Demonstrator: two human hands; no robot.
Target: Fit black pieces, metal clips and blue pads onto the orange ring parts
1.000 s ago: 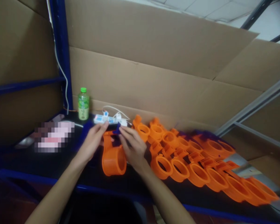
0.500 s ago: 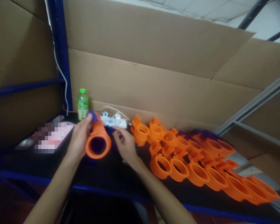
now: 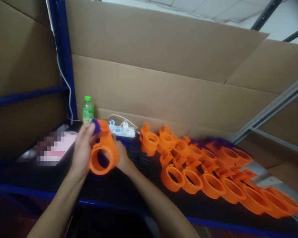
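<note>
My left hand (image 3: 82,145) is closed around the left side of an orange tape dispenser (image 3: 111,147), held above the dark table. The dispenser's round ring faces me, and a dark blue piece (image 3: 96,126) sits at its upper end near my left thumb. My right hand (image 3: 121,153) is against the dispenser's right side, its fingers hidden behind the orange body. Whether those fingers grip anything cannot be made out. To the right, several similar orange dispensers (image 3: 213,185) stand in slanting rows on the table.
A white power strip (image 3: 124,131) with plugs and cables lies behind my hands. The green-capped bottle (image 3: 88,110) stands at the back left, near a pinkish, partly blurred flat item (image 3: 68,140). Dark ridged pieces (image 3: 141,162) lie right of my right hand. Cardboard (image 3: 149,89) walls the back.
My right hand has moved left, from beside the power strip to behind the dispenser. The dispenser has turned and dropped slightly in my left hand, showing more of its side.
</note>
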